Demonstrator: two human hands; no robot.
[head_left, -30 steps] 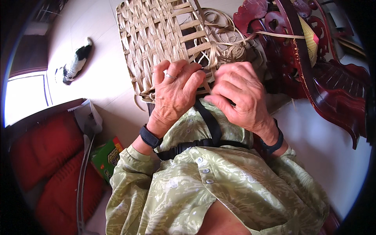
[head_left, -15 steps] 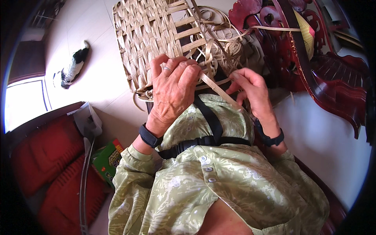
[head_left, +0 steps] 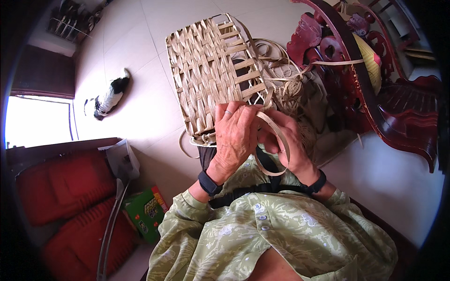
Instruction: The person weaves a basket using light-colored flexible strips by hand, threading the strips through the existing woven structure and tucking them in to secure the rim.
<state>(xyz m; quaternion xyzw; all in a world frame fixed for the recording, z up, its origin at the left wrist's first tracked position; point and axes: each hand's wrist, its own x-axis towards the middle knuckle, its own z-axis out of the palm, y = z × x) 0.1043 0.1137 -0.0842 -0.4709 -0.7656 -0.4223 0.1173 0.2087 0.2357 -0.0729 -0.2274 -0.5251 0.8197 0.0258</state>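
Note:
A woven panel [head_left: 201, 70] of flat tan strips lies ahead of me over my lap, with open rungs along its right side. My left hand [head_left: 234, 136], a ring on one finger, is closed at the panel's near right corner, its fingertips hidden. Right beside it, my right hand [head_left: 288, 136] has curled fingers, partly covered by the left. From between them a flat tan strip [head_left: 284, 145] bows out in a loop that hangs down toward my waist. Both hands appear to pinch this strip, though the exact contact is hidden.
Tangled strips [head_left: 281, 70] lie beyond the panel's right side. One strip runs to a carved dark red wooden chair [head_left: 361, 84]. A black and white animal [head_left: 112, 96] lies on the tiled floor. Red cushions [head_left: 65, 182] and a green box [head_left: 145, 213] are at the left.
My right hand has moved left to meet the left hand. The strip, nearly straight before, now bends into a loop. The whole view has shifted, so the panel appears lower and farther right.

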